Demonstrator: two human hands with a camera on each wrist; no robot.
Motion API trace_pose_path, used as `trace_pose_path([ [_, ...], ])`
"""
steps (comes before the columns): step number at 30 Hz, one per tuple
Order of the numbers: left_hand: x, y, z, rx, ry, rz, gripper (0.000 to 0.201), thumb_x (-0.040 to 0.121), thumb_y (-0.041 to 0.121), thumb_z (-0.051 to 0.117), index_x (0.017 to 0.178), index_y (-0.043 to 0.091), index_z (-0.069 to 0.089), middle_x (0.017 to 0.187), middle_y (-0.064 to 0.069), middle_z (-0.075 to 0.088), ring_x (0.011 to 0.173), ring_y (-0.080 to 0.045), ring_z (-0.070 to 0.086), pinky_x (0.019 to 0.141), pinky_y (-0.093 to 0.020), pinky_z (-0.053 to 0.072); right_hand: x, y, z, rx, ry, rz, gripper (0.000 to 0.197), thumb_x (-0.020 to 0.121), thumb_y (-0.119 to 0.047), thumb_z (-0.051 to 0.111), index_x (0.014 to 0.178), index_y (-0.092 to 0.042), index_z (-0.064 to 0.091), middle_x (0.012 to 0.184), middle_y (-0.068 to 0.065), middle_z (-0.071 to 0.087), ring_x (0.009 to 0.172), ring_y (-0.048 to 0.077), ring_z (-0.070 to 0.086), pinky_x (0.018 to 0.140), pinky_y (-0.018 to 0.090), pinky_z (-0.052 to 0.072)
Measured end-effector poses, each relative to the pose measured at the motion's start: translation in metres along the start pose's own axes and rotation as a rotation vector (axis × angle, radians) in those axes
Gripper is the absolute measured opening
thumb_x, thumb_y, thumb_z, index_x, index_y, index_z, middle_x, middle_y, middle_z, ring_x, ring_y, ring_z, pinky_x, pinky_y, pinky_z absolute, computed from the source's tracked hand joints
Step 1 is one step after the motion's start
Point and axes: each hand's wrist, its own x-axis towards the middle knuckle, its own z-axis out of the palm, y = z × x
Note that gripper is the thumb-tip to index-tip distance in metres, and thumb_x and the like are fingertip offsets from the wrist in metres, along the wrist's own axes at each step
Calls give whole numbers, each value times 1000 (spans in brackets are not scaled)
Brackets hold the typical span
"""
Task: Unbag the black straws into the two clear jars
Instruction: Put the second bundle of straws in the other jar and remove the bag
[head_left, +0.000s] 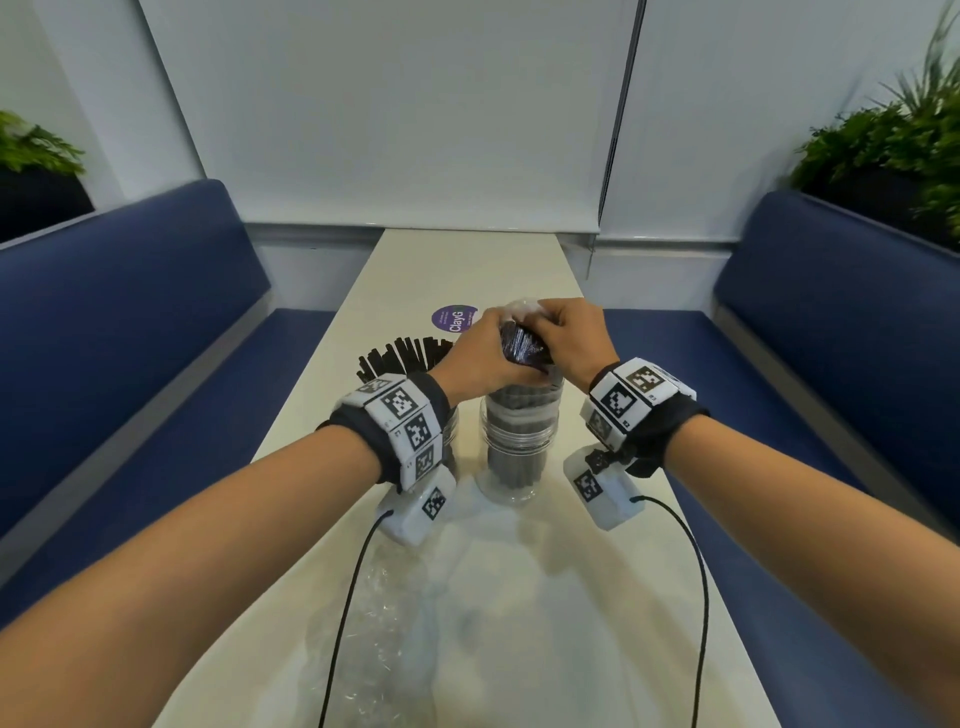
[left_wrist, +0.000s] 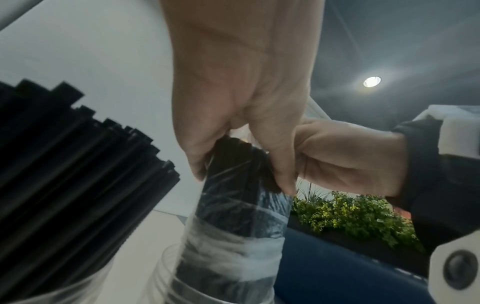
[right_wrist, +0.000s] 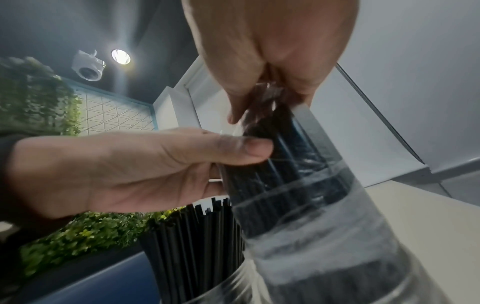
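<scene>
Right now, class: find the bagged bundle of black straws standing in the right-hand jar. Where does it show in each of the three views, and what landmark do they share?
Head: bagged bundle, centre, between both hands above the jar.
Left wrist: bagged bundle, lower centre, below the fingers.
Right wrist: bagged bundle, centre right.
Shared landmark: loose straws in the other jar.

The straws (head_left: 402, 353) in the left jar (head_left: 447, 426) were black, and so was the bundle (head_left: 522, 343) in its clear, glossy bag (left_wrist: 233, 236); both jars were colourless. The desk (head_left: 467, 260) was cream-white, with a round purple sticker (head_left: 453, 318) lettered in white. The wristbands (head_left: 405, 426) were white with black square-code patterns over black cuffs, and black cables (head_left: 698, 597) trailed from them. The benches (head_left: 130, 291) were dark blue, the wall pale grey-white, and the plants (head_left: 893, 140) green in black planters.
</scene>
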Motion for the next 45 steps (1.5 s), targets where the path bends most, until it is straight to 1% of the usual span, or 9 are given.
trace_pose_path([
  [4,3,-10,5,-10,-12,-6,90,54,39,87,128,13,43,119,-1,60,108,-15,59,94,-33,50,-3,4,0,-16,-27,5,28,90,-21,54,77,2,65,74,13,62,71,22,54,70,39,47],
  [6,2,-7,5,-15,21,22,78,60,38,85,124,13,49,114,1,64,101,-12,61,86,-24,53,-3,5,-3,55,-90,-3,21,90,-19,55,97,-3,65,89,10,64,83,20,58,78,37,47],
  [8,2,-4,1,-28,62,47,63,67,30,82,121,11,54,108,3,64,95,-10,60,73,-6,48,-5,7,-8,220,-153,59,49,85,-20,62,131,-16,44,122,10,56,110,21,55,93,34,46],
  [11,4,-2,-5,-104,41,33,66,66,24,83,123,13,52,114,-1,64,104,-17,61,88,-22,51,-5,12,-8,371,-219,356,84,81,-33,67,144,-18,13,148,13,32,131,28,39,106,42,36],
  [18,2,-1,1,-149,-115,-190,123,39,49,85,142,18,25,138,-8,48,121,-27,51,103,-46,44,-5,17,-5,209,-432,536,51,89,-37,54,124,0,51,121,19,61,112,34,58,98,47,47],
  [25,4,6,-13,81,-3,-138,70,64,24,84,123,0,54,115,-9,58,108,-23,54,87,-30,46,-5,22,0,189,-240,479,36,72,-15,74,97,10,65,101,32,65,85,35,63,84,48,51],
  [28,1,5,-20,-122,3,-159,79,62,24,85,129,2,49,126,-12,57,118,-25,53,101,-36,44,-7,21,-8,213,-169,481,29,67,-15,78,84,5,67,89,27,66,80,30,59,79,45,51],
  [33,-7,8,-14,-5,-224,-99,103,63,24,85,144,14,22,133,-5,50,120,-20,50,103,-34,42,-7,8,-17,295,-213,465,38,78,-20,70,110,-1,62,107,18,65,97,31,63,89,45,52],
  [45,-17,9,-10,186,-42,38,82,65,23,84,135,12,43,130,-6,57,117,-21,54,92,-25,42,-6,14,-4,224,-119,434,29,80,-14,67,105,-2,63,110,22,66,100,35,63,93,51,50],
])
